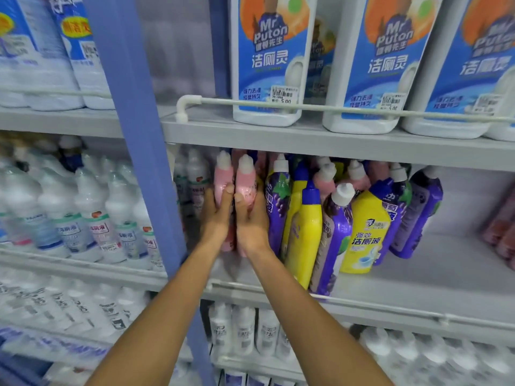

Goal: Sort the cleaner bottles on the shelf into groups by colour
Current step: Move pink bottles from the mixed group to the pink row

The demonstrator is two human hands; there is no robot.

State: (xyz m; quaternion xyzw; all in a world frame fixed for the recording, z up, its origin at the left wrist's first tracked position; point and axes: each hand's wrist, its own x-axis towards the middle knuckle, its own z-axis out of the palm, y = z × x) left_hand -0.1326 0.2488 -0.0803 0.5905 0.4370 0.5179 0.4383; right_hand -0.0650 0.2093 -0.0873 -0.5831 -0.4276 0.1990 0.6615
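Two pink cleaner bottles with white caps stand upright side by side at the left of the middle shelf [418, 277]. My left hand [217, 215] is wrapped around the left pink bottle [223, 175]. My right hand [249, 218] grips the right pink bottle [245, 179]. To their right lean purple bottles [277, 201], yellow bottles with blue caps [303, 232] and more pink ones [324, 181], all mixed together. A yellow bottle with a white cap [365, 232] and further purple bottles [418, 210] stand at the right end of the cluster.
A blue upright post [145, 151] borders the bay on the left, with clear-white bottles [195, 179] just behind it. Large white jugs [267, 59] fill the shelf above behind a white rail. White bottles fill the shelf below. Bare shelf lies right of the cluster, up to dark red bottles [501, 229].
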